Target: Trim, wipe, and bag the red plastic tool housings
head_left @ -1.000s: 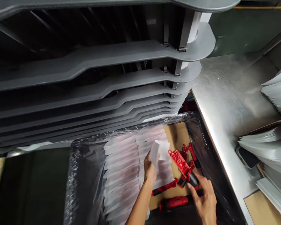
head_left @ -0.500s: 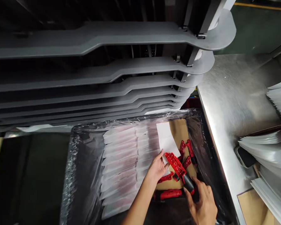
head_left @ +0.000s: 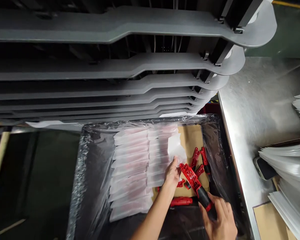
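My left hand (head_left: 173, 173) holds sheet (head_left: 175, 148) over bin (head_left: 96, 146); right hand (head_left: 220, 218) pinches red part (head_left: 193, 180), also over bin. Wrapped rows (head_left: 130, 173) inside bin, left of loose parts (head_left: 195, 158).

red part (head_left: 181, 183) partly hidden by left hand (head_left: 172, 173), grey shelves (head_left: 65, 70) cropped

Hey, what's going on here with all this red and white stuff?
A person's right hand holds a red-and-black part by its black end, while the left hand holds a white sheet near its red end. Below, in a plastic-lined bin, two columns of white-wrapped items lie beside loose red-and-black parts and brown cardboard.
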A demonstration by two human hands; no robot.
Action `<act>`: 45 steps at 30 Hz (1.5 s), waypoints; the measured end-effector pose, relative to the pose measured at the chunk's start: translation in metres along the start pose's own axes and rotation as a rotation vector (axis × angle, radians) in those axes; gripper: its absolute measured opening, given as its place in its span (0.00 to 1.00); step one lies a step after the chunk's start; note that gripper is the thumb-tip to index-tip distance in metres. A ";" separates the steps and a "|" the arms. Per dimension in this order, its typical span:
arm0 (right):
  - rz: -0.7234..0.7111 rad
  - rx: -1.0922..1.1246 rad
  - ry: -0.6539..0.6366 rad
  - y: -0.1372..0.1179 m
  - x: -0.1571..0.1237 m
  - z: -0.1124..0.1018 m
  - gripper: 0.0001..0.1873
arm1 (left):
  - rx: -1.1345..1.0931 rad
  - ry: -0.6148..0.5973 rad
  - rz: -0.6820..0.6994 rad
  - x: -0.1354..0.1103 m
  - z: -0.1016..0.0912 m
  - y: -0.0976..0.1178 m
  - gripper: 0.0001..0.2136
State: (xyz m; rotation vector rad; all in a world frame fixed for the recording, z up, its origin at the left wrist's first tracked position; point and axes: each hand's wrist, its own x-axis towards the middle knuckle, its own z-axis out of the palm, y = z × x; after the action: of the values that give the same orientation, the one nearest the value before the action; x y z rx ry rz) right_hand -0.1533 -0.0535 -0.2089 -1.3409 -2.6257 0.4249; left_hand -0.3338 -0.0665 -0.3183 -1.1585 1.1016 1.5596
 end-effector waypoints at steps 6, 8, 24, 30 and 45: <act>-0.024 -0.100 0.056 0.014 0.001 0.003 0.26 | -0.006 0.033 0.042 -0.009 0.003 -0.005 0.07; -0.059 -0.121 0.112 0.019 0.004 0.003 0.25 | -0.004 0.033 0.059 -0.013 0.002 -0.005 0.07; 0.281 -0.075 -0.003 -0.004 -0.001 0.009 0.36 | 0.080 -0.206 0.073 -0.049 0.001 -0.026 0.25; 0.380 -0.020 -0.013 -0.011 0.018 0.012 0.46 | 0.208 -0.320 -0.083 -0.073 -0.014 -0.040 0.24; 0.583 0.410 -0.184 0.012 0.012 0.003 0.39 | 0.180 -0.243 -0.316 -0.067 -0.023 -0.054 0.16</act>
State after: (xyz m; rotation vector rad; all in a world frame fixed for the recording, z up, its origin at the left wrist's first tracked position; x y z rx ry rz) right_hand -0.1518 -0.0373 -0.2152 -1.9533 -2.0470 1.1357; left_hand -0.2648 -0.0862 -0.2655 -0.9413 0.8333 1.2875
